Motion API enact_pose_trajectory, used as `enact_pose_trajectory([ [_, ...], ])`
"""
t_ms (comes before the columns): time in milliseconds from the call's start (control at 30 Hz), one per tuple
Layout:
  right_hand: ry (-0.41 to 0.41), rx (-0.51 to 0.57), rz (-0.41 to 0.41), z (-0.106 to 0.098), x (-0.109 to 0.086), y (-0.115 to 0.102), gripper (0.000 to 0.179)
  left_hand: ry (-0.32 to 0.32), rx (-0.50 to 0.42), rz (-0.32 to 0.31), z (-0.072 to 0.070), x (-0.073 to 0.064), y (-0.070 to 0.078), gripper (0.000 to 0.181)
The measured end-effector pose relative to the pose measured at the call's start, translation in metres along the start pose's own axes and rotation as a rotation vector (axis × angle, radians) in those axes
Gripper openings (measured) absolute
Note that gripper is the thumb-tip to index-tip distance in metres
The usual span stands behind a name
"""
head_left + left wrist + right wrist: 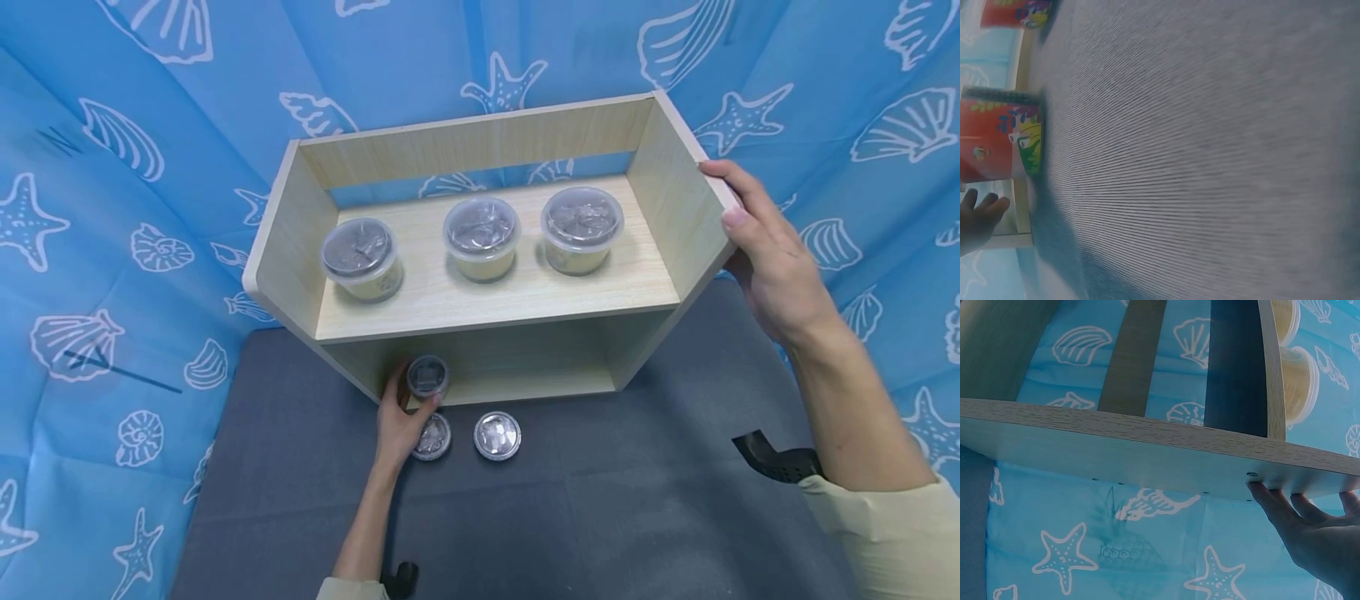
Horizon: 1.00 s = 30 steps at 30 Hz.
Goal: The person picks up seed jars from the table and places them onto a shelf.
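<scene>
My left hand [399, 425] holds a small round tub with a clear lid [427, 375] at the lower left opening of a pale wooden shelf [495, 304]. Just in front of that tub stands a container with a shiny top [432, 437], partly covered by the hand. In the left wrist view, only some fingers of the left hand [982, 220] show, beside a red printed container [1000, 137]. My right hand [783, 258] grips the front edge of the shelf's right side panel, thumb on the edge. The right wrist view shows the right hand's fingers [1297, 509] against the panel's outer face.
On the upper board stand a left tub [363, 258], a middle tub [482, 237] and a right tub [582, 229], all lidded. Another shiny-topped container [497, 436] sits on the dark grey cloth [600, 500]. A blue shell-patterned curtain [420, 50] hangs behind and beside the shelf.
</scene>
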State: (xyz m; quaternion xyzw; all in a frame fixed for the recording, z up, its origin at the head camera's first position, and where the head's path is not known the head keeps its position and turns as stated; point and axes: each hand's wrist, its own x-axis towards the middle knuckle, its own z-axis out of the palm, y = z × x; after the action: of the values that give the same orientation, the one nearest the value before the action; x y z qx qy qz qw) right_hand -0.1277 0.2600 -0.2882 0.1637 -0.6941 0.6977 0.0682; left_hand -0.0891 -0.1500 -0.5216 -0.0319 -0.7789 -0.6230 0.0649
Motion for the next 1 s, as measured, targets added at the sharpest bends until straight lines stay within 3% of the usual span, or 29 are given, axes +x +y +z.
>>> enact_pose_trajectory([
  [500,0.003,0.026,-0.01,0.0,0.0,0.001,0.048,0.022,-0.002,-0.024,-0.006,-0.034,0.002,0.076],
  [733,0.001,0.036,0.016,-0.001,0.001,0.002,0.048,0.043,-0.074,-0.02,-0.01,-0.043,-0.007,0.071],
  [1000,-0.017,0.044,0.043,-0.008,0.001,0.001,0.048,-0.019,-0.06,-0.012,-0.014,-0.053,-0.015,0.069],
])
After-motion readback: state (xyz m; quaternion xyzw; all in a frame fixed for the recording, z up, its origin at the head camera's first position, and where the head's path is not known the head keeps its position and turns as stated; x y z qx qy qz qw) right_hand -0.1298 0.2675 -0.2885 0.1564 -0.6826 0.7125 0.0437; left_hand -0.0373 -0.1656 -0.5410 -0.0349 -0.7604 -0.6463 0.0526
